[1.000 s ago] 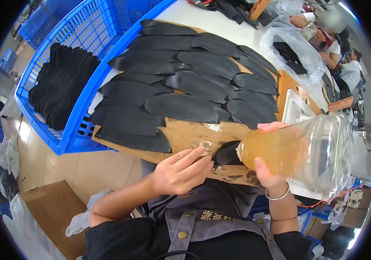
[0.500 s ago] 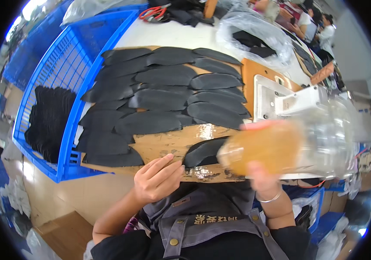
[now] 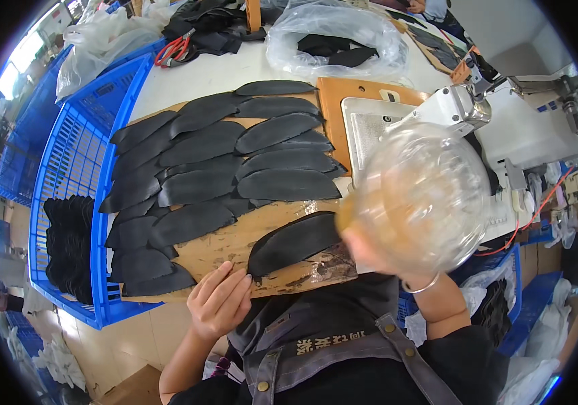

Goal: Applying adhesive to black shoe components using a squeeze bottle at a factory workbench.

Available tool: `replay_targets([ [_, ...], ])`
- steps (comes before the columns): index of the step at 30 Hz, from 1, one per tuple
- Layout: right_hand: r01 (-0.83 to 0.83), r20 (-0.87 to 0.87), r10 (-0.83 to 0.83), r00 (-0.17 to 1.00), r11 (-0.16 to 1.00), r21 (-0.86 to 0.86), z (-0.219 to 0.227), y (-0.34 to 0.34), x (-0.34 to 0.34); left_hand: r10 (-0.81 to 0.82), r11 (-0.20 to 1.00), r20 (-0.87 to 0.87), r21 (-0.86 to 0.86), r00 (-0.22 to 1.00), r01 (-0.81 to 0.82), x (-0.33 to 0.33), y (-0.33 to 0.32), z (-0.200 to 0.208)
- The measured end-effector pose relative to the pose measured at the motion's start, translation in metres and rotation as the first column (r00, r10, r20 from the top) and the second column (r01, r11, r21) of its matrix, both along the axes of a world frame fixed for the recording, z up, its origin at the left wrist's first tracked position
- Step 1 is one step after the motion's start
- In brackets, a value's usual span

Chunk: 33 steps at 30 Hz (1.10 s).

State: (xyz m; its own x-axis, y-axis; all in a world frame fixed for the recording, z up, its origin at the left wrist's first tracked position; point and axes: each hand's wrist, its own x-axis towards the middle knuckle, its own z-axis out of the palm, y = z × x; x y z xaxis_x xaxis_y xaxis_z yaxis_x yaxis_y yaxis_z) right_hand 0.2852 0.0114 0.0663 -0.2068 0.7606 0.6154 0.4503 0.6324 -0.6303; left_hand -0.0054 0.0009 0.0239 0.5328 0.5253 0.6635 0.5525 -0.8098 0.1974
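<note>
On the brown board, a curved black piece of thin, fabric-like material lies alone near the front edge. My left hand is at its left tip, fingers closed together and seemingly pinching that end. My right hand grips a clear plastic jar with something amber inside, over the piece's right end. Motion blurs the jar, and its round base faces up toward me. The jar hides part of my right hand and whatever is under it. Overlapping rows of similar black pieces cover the board's far part.
A blue crate with stacked black pieces stands at the left. A white sewing-type machine is at the right. Farther back are red-handled scissors and a clear plastic bag with black pieces.
The view has shifted, so the board appears farther left. The jar in my right hand has tilted, its base swinging from the right to face up. My left hand stays at the piece's tip.
</note>
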Motion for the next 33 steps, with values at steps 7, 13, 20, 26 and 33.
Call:
replay_targets([
  [7,0.399,-0.742,-0.365,0.562,0.906,-0.143,-0.014,-0.025,0.060,0.069,0.984,0.102,-0.173,0.992,-0.050,0.017,0.004,0.022],
  [13,0.133,-0.900,-0.301,0.315,0.953,-0.272,-0.028,-0.027,0.060,-0.032,0.941,-0.073,-0.338,0.997,0.006,0.085,0.023,0.061],
  [20,0.024,-0.923,-0.287,0.258,0.956,-0.291,-0.024,-0.028,0.058,-0.124,0.893,-0.297,-0.449,0.947,-0.023,0.128,0.042,0.068],
  [26,-0.064,-0.951,-0.230,0.208,0.967,-0.247,-0.026,-0.030,0.063,-0.119,0.869,-0.312,-0.492,0.943,-0.053,0.127,0.049,0.068],
  [33,-0.074,-0.953,-0.238,0.190,0.964,-0.255,-0.027,-0.029,0.062,-0.035,0.824,-0.142,-0.565,0.989,-0.052,0.119,0.056,0.062],
])
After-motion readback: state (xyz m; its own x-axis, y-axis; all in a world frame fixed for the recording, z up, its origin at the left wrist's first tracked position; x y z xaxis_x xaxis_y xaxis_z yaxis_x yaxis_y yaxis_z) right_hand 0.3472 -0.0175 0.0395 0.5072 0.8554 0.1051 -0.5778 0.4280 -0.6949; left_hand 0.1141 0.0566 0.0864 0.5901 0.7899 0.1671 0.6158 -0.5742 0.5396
